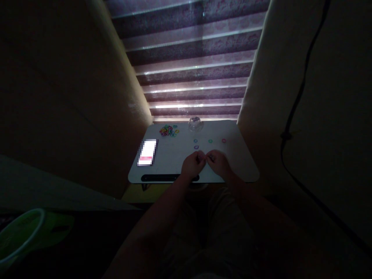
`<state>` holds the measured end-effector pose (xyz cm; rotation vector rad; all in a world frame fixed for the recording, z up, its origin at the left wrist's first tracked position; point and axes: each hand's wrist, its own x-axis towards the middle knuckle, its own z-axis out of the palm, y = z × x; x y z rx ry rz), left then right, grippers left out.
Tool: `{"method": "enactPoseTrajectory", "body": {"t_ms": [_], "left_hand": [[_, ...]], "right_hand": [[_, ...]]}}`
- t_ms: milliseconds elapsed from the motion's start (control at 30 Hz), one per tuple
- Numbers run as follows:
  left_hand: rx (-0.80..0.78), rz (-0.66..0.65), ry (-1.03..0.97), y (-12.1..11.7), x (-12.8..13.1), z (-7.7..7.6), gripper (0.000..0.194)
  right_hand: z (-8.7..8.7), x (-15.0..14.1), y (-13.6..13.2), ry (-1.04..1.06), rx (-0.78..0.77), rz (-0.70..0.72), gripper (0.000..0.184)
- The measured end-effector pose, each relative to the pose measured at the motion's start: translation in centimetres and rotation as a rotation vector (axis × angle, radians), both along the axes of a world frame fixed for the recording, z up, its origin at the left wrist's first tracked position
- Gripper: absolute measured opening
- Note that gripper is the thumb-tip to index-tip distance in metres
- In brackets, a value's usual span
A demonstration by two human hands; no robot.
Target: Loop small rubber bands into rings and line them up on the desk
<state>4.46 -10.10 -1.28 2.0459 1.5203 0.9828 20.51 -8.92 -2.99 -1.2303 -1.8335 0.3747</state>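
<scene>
My left hand (193, 166) and my right hand (218, 162) meet over the front middle of a small white table (168, 159). Both have their fingers closed in a pinch, fingertips touching or nearly so. Whatever lies between them is too small and dark to make out. Just beyond my fingers lies a purple ring-shaped band (196, 147), with a blue band (195, 140) behind it. Further right are a green band (210, 141) and a pink band (223, 140), each lying apart. A pile of multicoloured bands (167, 131) sits at the back left.
A clear rounded container (195, 124) stands at the table's back edge. On the left lies a phone (147, 152) with a lit screen. A black strip (159, 178) runs along the front edge. A green bin (37, 232) is low left; a dark cable (302, 85) hangs right.
</scene>
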Motion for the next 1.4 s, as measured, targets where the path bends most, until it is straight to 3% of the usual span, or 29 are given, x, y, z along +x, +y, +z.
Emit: {"method": "enactPoseTrajectory", "body": {"t_ms": [500,900,1400], "left_hand": [[-0.022,-0.043,0.019,-0.28,0.09,0.67,0.016],[-0.018,-0.116,0.015,-0.41,-0.02,0.83,0.028],[0.013,-0.044,0.012,-0.07,-0.09,0.19,0.023]], "right_hand": [[0.24,-0.03,-0.21,0.001,-0.002,-0.028,0.003],[0.42,-0.04,-0.24,-0.018,0.019,-0.033,0.009],[0.54,-0.07,-0.57,-0.006,0.021,-0.029,0.011]]}}
